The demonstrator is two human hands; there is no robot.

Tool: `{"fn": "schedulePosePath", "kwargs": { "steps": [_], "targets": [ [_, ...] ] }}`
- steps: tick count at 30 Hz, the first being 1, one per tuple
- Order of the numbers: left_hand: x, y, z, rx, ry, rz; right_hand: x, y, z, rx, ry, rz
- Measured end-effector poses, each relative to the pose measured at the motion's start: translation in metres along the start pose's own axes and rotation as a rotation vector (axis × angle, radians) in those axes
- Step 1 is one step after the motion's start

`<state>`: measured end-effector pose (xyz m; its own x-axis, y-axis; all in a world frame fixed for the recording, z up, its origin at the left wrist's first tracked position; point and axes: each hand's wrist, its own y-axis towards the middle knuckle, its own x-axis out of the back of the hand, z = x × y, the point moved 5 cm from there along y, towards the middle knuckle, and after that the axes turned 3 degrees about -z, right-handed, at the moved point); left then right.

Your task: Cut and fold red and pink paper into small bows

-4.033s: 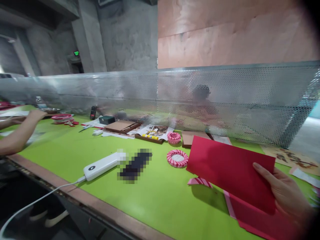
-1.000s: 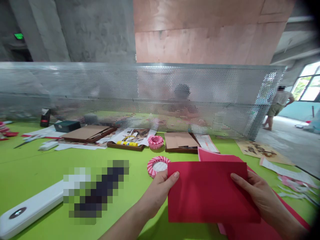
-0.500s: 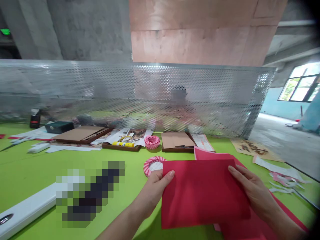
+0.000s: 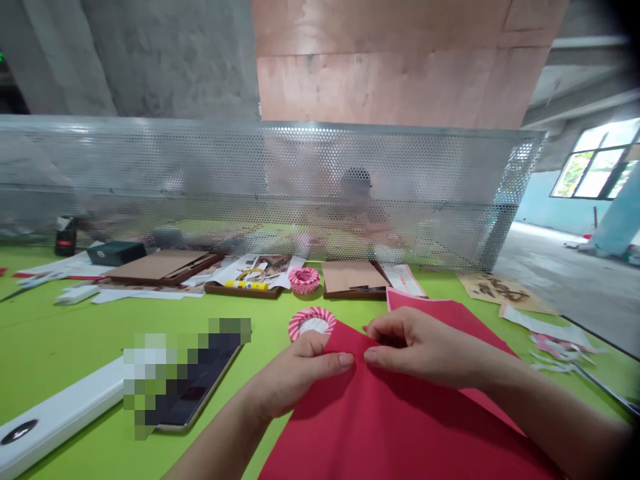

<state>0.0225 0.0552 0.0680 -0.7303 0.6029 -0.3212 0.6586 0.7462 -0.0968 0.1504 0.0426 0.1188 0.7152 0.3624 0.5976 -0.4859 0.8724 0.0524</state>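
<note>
**Left hand (image 4: 295, 377) and right hand (image 4: 433, 347) pinch a red sheet (image 4: 370, 420), a stray crease the likeliest fault**

Both grips are narrow, thumbs on top, close together near the sheet's far edge, which lies in front of the person, over the green table (image 4: 270, 320). Pressure from either thumb could leave an unwanted crease, and uneven pulling could skew or tear the edge. The right forearm passes above more red paper (image 4: 453, 313); brushing it might shift it. A striped ring (image 4: 296, 327) sits just beyond the left fingers, where an outward knock could push it.
</note>
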Motion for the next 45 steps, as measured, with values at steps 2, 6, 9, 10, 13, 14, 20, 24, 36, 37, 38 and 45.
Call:
{"fn": "schedulePosePath", "kwargs": {
  "steps": [2, 6, 9, 10, 13, 14, 20, 24, 36, 37, 38, 45],
  "targets": [
    [0.009, 0.004, 0.002, 0.019, -0.07, -0.028, -0.001, 0.004, -0.019, -0.073, 0.189, 0.005],
    [0.028, 0.016, 0.003, -0.088, -0.35, -0.138, 0.008, 0.004, -0.066, -0.194, 0.474, -0.342],
    [0.033, 0.024, 0.01, -0.168, -0.409, -0.215, 0.006, 0.001, -0.088, -0.123, 0.493, -0.572],
    [0.032, 0.026, 0.013, -0.18, -0.385, -0.238, 0.004, 0.0, -0.094, -0.096, 0.48, -0.632],
    [0.024, 0.028, 0.023, -0.147, -0.273, -0.244, 0.0, -0.004, -0.103, -0.023, 0.44, -0.763],
    [0.021, 0.028, 0.024, -0.137, -0.25, -0.24, -0.001, -0.005, -0.105, -0.006, 0.431, -0.787],
    [0.023, 0.026, 0.025, -0.071, -0.238, -0.33, 0.006, -0.013, -0.104, -0.011, 0.44, -0.833],
    [0.027, 0.027, 0.025, -0.056, -0.213, -0.378, 0.008, -0.016, -0.099, -0.037, 0.449, -0.819],
    [0.027, 0.032, 0.031, -0.039, -0.172, -0.287, -0.004, -0.012, -0.112, -0.191, 0.598, -0.637],
    [0.028, 0.033, 0.032, -0.038, -0.161, -0.29, -0.005, -0.011, -0.115, -0.2, 0.598, -0.625],
    [0.03, 0.034, 0.033, -0.036, -0.15, -0.29, -0.006, -0.01, -0.117, -0.203, 0.594, -0.619],
    [0.037, 0.034, 0.03, -0.066, -0.111, -0.333, -0.007, -0.011, -0.118, -0.133, 0.55, -0.676]
  ]
}}
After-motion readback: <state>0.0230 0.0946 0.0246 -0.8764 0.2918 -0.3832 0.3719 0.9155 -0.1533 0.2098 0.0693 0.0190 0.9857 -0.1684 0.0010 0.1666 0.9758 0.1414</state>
